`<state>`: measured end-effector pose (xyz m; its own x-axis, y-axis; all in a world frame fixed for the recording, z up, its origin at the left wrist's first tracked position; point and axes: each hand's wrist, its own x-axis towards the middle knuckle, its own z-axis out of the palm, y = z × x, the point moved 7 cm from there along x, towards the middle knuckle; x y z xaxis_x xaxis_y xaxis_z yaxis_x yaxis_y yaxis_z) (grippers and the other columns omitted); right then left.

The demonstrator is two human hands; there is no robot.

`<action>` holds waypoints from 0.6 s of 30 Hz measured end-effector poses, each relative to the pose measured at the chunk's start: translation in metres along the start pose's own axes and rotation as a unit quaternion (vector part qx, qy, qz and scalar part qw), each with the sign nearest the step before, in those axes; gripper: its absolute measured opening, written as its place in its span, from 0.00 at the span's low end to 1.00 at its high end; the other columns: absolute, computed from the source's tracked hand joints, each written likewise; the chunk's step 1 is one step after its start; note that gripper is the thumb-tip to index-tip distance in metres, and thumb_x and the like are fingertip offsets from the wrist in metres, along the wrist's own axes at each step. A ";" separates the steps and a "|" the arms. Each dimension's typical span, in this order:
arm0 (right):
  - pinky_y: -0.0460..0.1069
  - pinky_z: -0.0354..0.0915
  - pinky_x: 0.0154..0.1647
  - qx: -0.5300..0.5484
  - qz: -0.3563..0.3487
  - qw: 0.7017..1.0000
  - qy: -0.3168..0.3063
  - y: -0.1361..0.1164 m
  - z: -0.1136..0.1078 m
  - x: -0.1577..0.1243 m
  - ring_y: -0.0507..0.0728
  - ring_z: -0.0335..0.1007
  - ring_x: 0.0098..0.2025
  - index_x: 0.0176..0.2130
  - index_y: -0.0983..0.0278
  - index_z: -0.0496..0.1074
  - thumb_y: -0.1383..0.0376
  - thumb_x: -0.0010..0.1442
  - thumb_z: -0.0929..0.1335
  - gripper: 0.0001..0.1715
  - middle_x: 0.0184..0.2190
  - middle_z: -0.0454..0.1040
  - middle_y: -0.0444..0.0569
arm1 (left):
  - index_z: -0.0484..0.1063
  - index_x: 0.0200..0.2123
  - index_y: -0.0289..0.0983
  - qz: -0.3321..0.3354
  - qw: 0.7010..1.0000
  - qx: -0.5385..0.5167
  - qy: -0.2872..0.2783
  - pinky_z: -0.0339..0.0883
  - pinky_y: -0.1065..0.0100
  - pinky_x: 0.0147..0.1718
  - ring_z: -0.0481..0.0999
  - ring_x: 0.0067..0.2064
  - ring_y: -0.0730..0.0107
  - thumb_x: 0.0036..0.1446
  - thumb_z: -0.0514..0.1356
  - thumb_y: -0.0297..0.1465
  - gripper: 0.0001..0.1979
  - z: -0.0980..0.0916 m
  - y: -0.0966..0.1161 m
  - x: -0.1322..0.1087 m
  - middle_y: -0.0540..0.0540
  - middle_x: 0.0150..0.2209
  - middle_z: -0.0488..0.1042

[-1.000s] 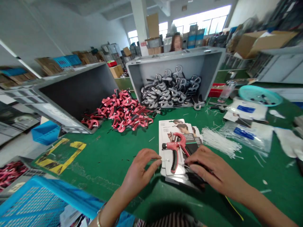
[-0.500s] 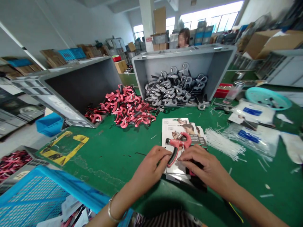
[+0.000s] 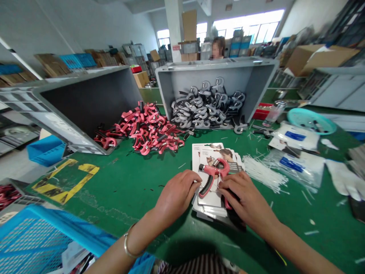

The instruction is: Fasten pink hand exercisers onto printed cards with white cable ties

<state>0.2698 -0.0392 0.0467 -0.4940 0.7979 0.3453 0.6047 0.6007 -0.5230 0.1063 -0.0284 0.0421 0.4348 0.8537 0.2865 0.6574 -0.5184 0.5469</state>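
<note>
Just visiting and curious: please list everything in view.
Table: one, green, centre
Printed cards: several, mostly white, centre
Hand grip: one, red and black, on printed cards
Left crate: one, grey, back left
Red grips: many, red and black, by left crate
Centre crate: one, grey, back centre
Grey grips: many, grey and black, in centre crate
Cable ties: many, white, right of printed cards
Plastic bags: two, clear and blue, right
Glove: one, white, far right
Round tray: one, turquoise, back right
Tape outline: one, yellow and black, left
Basket: one, blue, lower left
Boxes: many, brown and grey, background
Co-worker: one, mostly hidden, behind centre crate
Left hand: one, bare, left of hand grip
Right hand: one, bare, over hand grip's right handle
</note>
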 end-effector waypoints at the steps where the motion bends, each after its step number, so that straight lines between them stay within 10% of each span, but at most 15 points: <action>1: 0.58 0.60 0.47 -0.010 -0.001 1.000 -0.004 0.000 0.001 0.000 0.60 0.64 0.41 0.39 0.62 0.72 0.68 0.68 0.64 0.08 0.38 0.74 0.50 | 0.70 0.41 0.37 0.001 0.999 -0.038 0.017 0.66 0.66 0.44 0.74 0.42 0.67 0.66 0.56 0.27 0.04 0.001 0.001 0.000 0.47 0.39 0.75; 18: 0.61 0.64 0.49 -0.110 -0.030 0.993 -0.036 -0.005 0.003 0.006 0.63 0.66 0.45 0.37 0.63 0.74 0.68 0.68 0.62 0.11 0.44 0.76 0.54 | 0.73 0.41 0.38 -0.063 0.972 -0.210 0.086 0.66 0.72 0.42 0.76 0.39 0.73 0.60 0.63 0.26 0.06 0.015 -0.009 0.004 0.52 0.38 0.78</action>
<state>0.2622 -0.0377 0.0492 -0.5714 0.7601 0.3094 0.6915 0.6490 -0.3172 0.1112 -0.0213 0.0262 0.2336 0.9235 0.3042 0.3735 -0.3740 0.8489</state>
